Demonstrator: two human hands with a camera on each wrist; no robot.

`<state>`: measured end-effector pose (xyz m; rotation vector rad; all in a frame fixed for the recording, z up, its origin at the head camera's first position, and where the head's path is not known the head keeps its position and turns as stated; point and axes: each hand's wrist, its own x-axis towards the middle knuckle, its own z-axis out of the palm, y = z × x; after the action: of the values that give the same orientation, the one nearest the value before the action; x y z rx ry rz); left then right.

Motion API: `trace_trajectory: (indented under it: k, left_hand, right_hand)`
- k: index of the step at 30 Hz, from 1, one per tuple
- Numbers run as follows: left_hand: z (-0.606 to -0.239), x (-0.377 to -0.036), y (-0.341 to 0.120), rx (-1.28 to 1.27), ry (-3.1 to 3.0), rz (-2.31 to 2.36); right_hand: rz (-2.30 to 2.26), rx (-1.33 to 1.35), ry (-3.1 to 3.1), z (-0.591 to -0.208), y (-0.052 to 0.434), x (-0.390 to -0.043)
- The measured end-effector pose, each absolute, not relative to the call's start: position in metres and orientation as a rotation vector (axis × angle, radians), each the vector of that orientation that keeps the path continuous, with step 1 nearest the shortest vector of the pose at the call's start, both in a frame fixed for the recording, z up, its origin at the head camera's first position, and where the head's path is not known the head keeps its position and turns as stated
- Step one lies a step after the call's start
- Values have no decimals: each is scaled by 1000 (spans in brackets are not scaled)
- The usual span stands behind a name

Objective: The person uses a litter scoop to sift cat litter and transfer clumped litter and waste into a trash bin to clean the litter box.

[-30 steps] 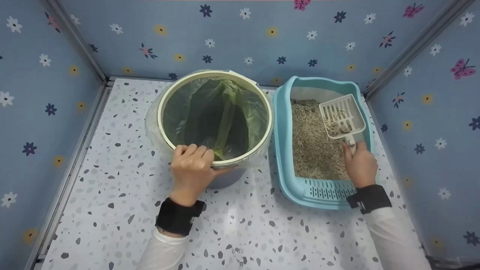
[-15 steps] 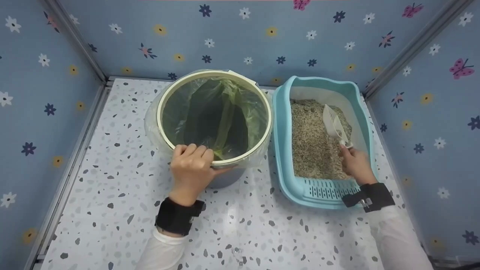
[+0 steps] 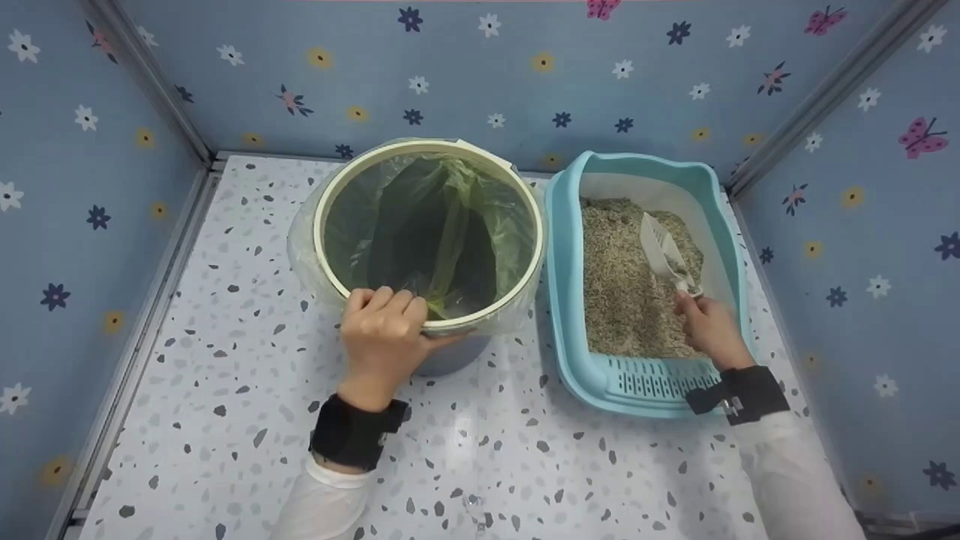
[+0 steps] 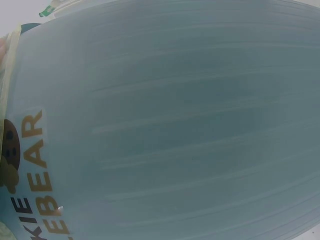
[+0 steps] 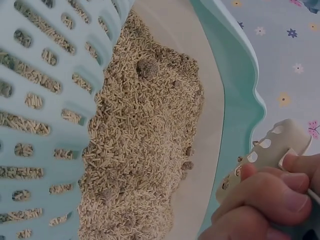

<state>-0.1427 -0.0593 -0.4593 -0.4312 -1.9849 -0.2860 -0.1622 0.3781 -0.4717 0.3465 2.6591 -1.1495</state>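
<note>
My left hand [image 3: 384, 330] grips the near rim of a round bin [image 3: 428, 236] lined with a green plastic bag; in the left wrist view the bin's side [image 4: 175, 125] fills the frame with gold lettering at the lower left. My right hand [image 3: 705, 324] holds the handle of a white slotted scoop [image 3: 663, 251], which stands on edge with its blade down in the litter. The scoop [image 5: 265, 155] and my curled fingers [image 5: 270, 195] show in the right wrist view. The light blue litter tray [image 3: 562, 300] holds beige pellet litter [image 5: 145, 150] with a small clump [image 5: 148, 67].
The bin and tray stand side by side on a speckled white floor [image 3: 480, 450], boxed in by blue flowered walls [image 3: 90, 187] on the left, back and right. The tray's near end has a slotted step [image 3: 652, 379].
The scoop was held flat above the tray with clumps in it; my right hand has since turned it on edge and lowered it into the litter. My left hand has stayed on the bin.
</note>
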Motion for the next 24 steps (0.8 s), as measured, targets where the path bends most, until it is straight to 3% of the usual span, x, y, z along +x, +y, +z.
trace_trajectory:
  k: [15,24]
  left_hand:
    - [-460,-142,-60,-437,-1990,-300]
    - [-460,-142,-60,-440,-2007,-295]
  right_hand:
    - [-314,200,3289,-474,376,-156]
    - [-336,230,3279,-474,379,-155]
